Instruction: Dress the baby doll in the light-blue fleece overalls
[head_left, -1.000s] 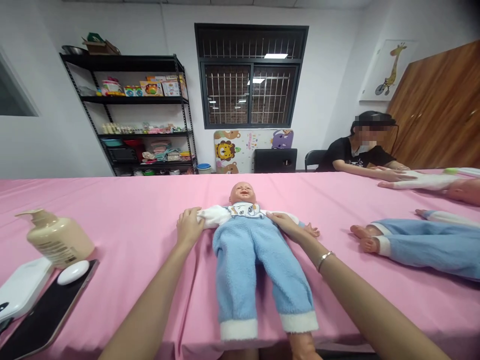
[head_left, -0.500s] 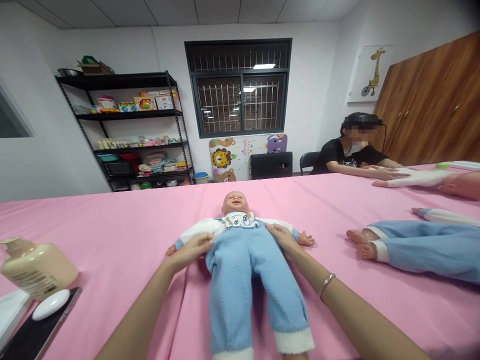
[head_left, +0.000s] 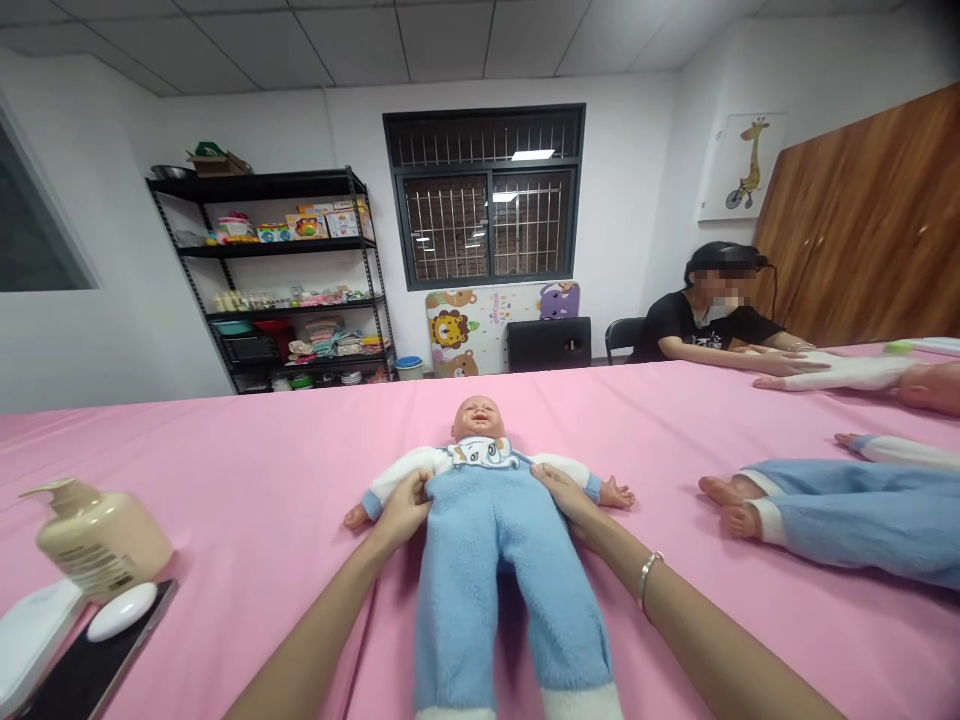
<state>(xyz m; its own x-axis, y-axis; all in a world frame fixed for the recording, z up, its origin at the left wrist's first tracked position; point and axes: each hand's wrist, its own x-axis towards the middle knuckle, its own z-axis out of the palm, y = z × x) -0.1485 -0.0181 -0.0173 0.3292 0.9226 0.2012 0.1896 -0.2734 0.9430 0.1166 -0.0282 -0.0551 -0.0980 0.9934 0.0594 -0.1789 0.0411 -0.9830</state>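
A baby doll (head_left: 480,418) lies on its back in the middle, head away from me. It wears a white top with blue cuffs and an animal-face bib (head_left: 484,452). Light blue fleece trousers (head_left: 457,580) with white cuffs reach up to its chest. My left hand (head_left: 407,505) is closed on the left edge of the waistband, beside the doll's arm. At the opposite edge, my right hand (head_left: 562,492) pinches the waistband; a silver bangle circles that wrist. Both fists partly hide the cloth they grip.
A pump bottle (head_left: 101,540), a phone (head_left: 97,655) and a white oval case (head_left: 122,612) lie at left on the pink tablecloth (head_left: 255,500). A second doll in blue trousers (head_left: 862,510) lies at right. Beyond it, a seated person (head_left: 705,310) touches another doll (head_left: 862,372).
The waistband sits slightly higher and straighter across the doll's chest. My left hand has curled further around its edge, and the whole view has tilted up slightly.
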